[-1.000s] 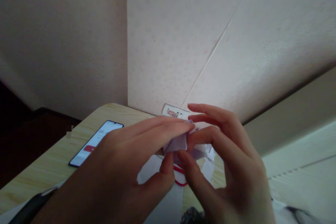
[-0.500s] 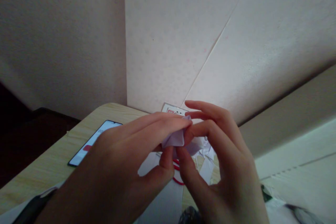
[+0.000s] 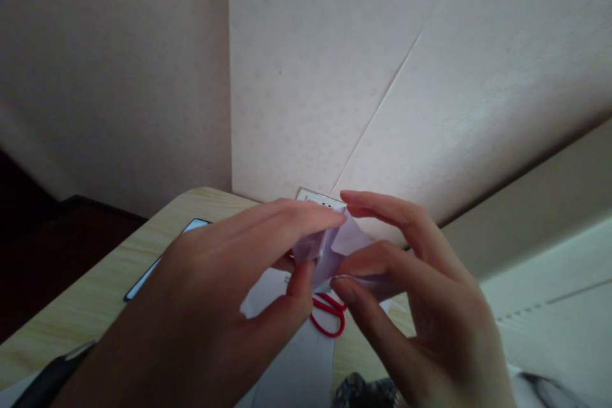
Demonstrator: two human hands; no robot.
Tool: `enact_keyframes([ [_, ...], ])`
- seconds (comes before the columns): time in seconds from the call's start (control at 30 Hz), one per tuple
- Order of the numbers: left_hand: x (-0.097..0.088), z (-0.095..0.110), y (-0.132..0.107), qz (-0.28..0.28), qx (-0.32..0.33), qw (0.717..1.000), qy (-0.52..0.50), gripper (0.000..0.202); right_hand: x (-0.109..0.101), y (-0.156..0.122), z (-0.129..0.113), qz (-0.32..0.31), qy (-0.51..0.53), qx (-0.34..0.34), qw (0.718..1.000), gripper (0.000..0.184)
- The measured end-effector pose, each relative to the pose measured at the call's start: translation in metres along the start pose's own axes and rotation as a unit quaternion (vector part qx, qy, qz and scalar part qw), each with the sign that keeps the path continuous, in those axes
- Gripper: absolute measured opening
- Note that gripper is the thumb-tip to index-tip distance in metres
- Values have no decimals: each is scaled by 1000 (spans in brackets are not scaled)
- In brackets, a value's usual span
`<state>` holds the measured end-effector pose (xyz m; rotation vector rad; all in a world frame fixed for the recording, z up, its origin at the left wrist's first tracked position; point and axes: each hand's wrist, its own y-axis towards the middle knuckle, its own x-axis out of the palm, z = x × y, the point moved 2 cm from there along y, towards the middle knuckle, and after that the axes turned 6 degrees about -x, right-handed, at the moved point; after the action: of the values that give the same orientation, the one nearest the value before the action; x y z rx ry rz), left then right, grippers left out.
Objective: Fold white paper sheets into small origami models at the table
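Observation:
Between my two hands is a small piece of folded pale lilac paper (image 3: 351, 234), its creased layers partly spread. My left hand (image 3: 243, 274) pinches the paper's left side, fingers along the top and thumb below. On the right, my right hand (image 3: 421, 287) grips the lower right part between thumb and index finger, with its other fingers raised behind. Below the paper show the red handles of what look like scissors (image 3: 329, 319), resting over white paper (image 3: 296, 363). My fingers hide part of the folds.
A phone (image 3: 143, 280) lies on the light wooden table (image 3: 95, 287), partly behind my left hand. At the table's back edge a white power socket (image 3: 315, 196) stands near the wall (image 3: 306, 95). Dark patterned fabric (image 3: 366, 392) shows at the bottom.
My right hand has moved right and slightly down, drawing the paper wider so more of it shows. The red handles are more exposed. My left hand has shifted a little left.

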<state>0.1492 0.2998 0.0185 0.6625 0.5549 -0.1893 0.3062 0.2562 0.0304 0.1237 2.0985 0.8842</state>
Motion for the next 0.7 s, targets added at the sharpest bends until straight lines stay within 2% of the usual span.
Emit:
enact_keyframes([
  [0.2, -7, 0, 1, -44, -38, 995, -80, 28, -1, 1, -2, 12, 1, -6, 1000, 11],
  [0.37, -9, -4, 4, -67, -30, 991, -113, 25, -3, 0, -2, -2, -28, -30, 999, 11],
  [0.53, -7, -9, 5, -68, -12, 988, -140, 26, -4, 0, -1, -7, -39, -51, 998, 14],
  [0.7, -5, -11, 4, -39, -2, 990, -132, 29, -2, 1, -2, 2, -51, -52, 997, 13],
])
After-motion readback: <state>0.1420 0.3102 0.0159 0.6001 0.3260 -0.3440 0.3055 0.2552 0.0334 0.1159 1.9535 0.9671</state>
